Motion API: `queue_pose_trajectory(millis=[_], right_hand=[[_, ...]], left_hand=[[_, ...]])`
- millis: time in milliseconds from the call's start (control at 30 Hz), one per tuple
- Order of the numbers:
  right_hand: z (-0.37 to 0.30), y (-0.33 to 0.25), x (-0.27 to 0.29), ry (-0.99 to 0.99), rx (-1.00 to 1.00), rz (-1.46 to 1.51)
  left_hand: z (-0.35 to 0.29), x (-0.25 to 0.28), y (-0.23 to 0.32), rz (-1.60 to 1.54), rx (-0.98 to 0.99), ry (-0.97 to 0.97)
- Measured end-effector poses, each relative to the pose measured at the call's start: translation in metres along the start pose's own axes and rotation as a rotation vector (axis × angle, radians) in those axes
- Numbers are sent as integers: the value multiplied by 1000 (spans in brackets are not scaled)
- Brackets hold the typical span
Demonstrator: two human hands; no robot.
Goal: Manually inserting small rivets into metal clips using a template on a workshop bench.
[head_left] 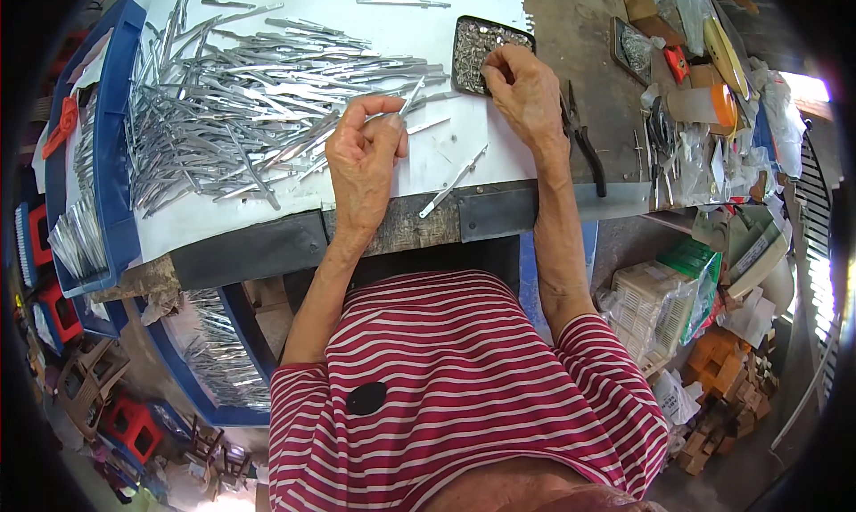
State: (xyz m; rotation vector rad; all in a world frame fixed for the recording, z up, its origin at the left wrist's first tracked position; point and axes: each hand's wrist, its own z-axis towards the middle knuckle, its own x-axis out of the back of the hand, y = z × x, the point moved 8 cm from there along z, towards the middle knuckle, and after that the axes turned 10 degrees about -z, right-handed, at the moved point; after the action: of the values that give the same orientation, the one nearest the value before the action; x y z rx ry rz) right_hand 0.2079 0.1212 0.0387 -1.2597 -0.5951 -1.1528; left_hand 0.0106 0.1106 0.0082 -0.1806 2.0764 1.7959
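My left hand (pixel 368 146) pinches a thin silvery metal strip (pixel 414 94) between thumb and fingers, its tip pointing up and away. My right hand (pixel 522 88) is at the near right edge of a black tray (pixel 458 64) of small metal parts (pixel 489 41). Its fingers are bent together, and whatever they hold is too small to make out. Left of my hands spreads a large heap of similar metal strips (pixel 259 93) on white sheeting. One separate strip (pixel 453 182) lies near the table's front edge, and another (pixel 403 4) lies at the back.
Black-handled pliers (pixel 584 146) lie right of my right forearm. A blue crate (pixel 120 155) with more strips stands at the table's left end; another blue crate (pixel 209 414) sits below. On the right are an orange-lidded jar (pixel 718 106), plastic bags and a small dark tray (pixel 631 53).
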Motion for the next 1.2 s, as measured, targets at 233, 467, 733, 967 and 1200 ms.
queue_pose_trajectory(millis=[233,467,733,967,1200], right_hand=[[1,-3,-6,-6,69,-70],[1,-7,1,18,-27,193],[-16,-59,-19,-221,109,707],[-22,-72,-22,-219,199,709],[-24,-73,-25,-201,207,733]], left_hand=[[1,0,0,17,-5,-10],[2,2,-2,-41,25,-1],[2,6,-10,-280,96,2],[4,5,-10,-316,82,-23],[3,4,-7,-327,60,-23]])
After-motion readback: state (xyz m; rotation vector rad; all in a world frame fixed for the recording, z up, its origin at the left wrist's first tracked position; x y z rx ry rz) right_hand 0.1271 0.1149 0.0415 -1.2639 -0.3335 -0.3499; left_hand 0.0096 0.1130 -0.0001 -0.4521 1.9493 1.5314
